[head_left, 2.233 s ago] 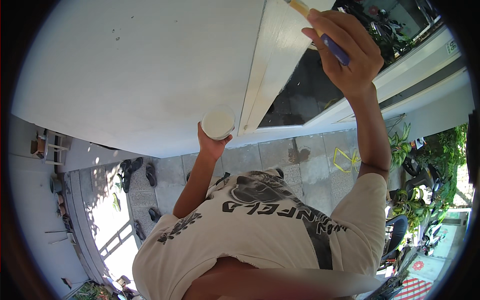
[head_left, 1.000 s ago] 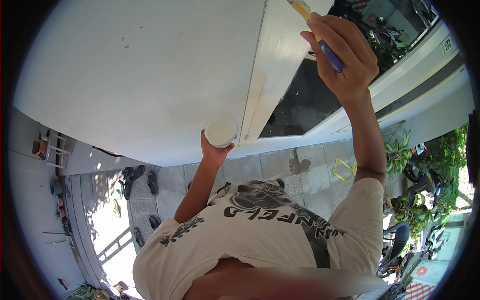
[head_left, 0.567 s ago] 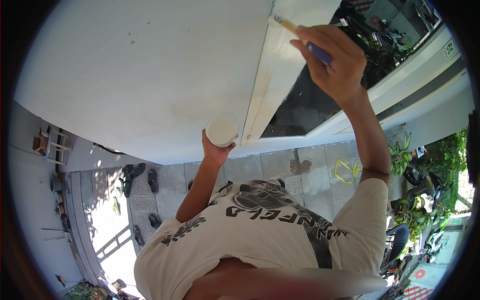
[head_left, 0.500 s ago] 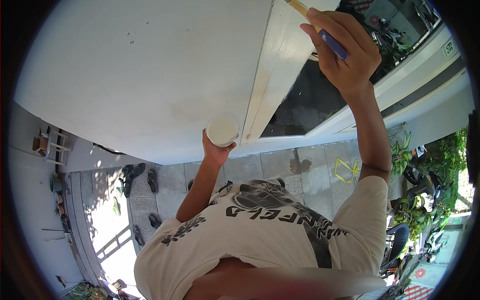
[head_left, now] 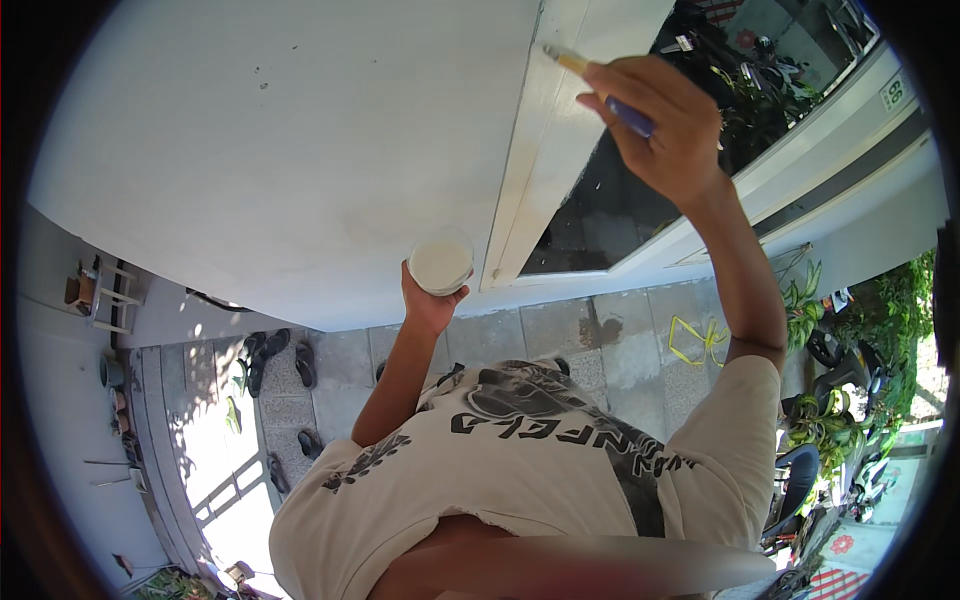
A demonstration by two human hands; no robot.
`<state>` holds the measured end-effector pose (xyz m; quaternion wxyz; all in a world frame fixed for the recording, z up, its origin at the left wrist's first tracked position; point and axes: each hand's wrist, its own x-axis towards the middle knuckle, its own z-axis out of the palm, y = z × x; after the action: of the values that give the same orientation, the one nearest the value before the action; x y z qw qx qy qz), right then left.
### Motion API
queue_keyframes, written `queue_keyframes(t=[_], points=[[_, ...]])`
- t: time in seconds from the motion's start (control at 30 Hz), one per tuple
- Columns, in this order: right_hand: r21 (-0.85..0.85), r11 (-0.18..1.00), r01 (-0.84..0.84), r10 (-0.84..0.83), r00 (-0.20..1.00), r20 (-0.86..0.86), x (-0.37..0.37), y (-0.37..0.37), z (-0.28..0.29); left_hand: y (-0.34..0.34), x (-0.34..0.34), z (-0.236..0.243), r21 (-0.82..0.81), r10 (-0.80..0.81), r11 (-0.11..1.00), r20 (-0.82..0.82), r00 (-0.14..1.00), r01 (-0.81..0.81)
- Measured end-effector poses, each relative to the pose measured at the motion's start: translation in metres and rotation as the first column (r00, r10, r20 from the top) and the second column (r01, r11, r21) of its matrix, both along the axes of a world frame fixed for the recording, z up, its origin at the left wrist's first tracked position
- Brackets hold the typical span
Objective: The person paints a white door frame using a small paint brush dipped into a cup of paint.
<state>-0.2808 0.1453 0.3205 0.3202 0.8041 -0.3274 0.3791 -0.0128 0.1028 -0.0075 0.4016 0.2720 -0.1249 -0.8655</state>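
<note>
In my right hand [head_left: 665,125], raised at the upper right, is a paintbrush [head_left: 620,112] with a yellow and purple handle. Its bristle end points up and left, in front of the cream window frame [head_left: 545,150]; whether it touches the wood I cannot tell. Lower down, near the wall, my left hand [head_left: 432,303] is wrapped round a clear round tub of whitish paint [head_left: 441,266], held upright with its open top showing.
A pale wall [head_left: 300,150] rises on the left of the frame, and dark window glass [head_left: 610,210] lies to its right. Paving tiles [head_left: 560,325] run below. Dark shoes [head_left: 265,355] lie at the left, a yellow strap [head_left: 697,342] and potted plants [head_left: 830,430] at the right.
My right hand has moved down and left with the paintbrush, bringing its bristle end into view over the frame. My left hand and the tub have barely shifted.
</note>
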Motion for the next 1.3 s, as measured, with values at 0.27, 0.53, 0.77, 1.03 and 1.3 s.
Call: queue_keyframes(t=[0.27,0.53,0.77,1.03,1.3], points=[[-0.263,0.965,0.009,-0.048,0.989,-0.143,-0.004,-0.002,0.000,0.003,-0.004,-0.002,0.006,-0.024,1.000,-0.003,1.000,0.024],[0.209,0.978,0.028,-0.020,0.999,-0.038,0.000,0.008,-0.063,0.001,0.001,-0.001,-0.001,0.002,1.000,0.006,1.000,-0.002],[-0.305,0.952,0.015,-0.048,0.994,-0.101,-0.010,0.011,0.028,-0.002,0.001,-0.010,0.005,-0.043,0.999,-0.004,0.999,0.043],[0.366,0.930,0.037,-0.054,0.998,0.037,-0.011,0.028,-0.108,0.003,0.001,-0.007,0.016,-0.038,0.999,0.010,0.999,0.038],[-0.118,0.993,0.017,0.033,0.914,0.405,-0.026,0.011,-0.033,0.000,0.004,-0.004,0.029,-0.033,0.999,0.030,0.999,0.033]])
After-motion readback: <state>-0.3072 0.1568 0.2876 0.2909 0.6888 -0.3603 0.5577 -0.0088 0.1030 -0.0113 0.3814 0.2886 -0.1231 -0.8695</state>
